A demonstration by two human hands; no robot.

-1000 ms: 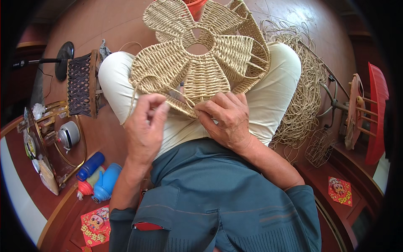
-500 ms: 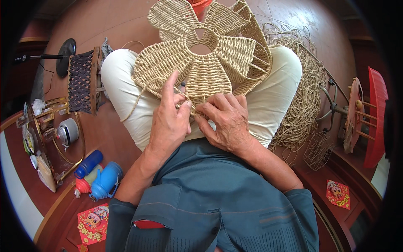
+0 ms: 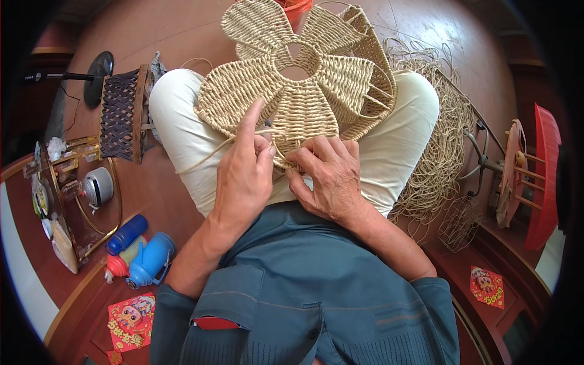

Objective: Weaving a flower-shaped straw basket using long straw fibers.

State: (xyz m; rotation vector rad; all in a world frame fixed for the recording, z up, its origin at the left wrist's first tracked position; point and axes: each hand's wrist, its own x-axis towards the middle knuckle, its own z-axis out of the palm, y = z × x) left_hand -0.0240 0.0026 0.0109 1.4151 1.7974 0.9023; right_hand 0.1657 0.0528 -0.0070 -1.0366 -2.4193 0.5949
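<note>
A flower-shaped piece woven from straw-coloured cord (image 3: 304, 112), with a round hole at its middle, lies across my lap. My left hand (image 3: 243, 176) is at the tip of the nearest petal, thumb and curled fingers pinching a strand of cord (image 3: 210, 159) while the index finger points up. That strand trails off over my left thigh. At the same petal tip, my right hand (image 3: 331, 176) grips the woven edge between thumb and bent fingers. On the right-hand petal, bare frame ribs show beyond the weave. My fingers partly hide the petal tip.
A large tangle of loose cord (image 3: 435, 170) covers the floor by my right knee. To the left stand a strap-woven stool (image 3: 120, 112), a black round base (image 3: 98, 79) and a blue flask (image 3: 152, 258). A red bucket (image 3: 298, 12) is beyond the flower.
The loose strand, which looped up over the left petal, now runs lower and straighter from my left hand. Both hands stay at the petal tip, and the left index finger remains raised.
</note>
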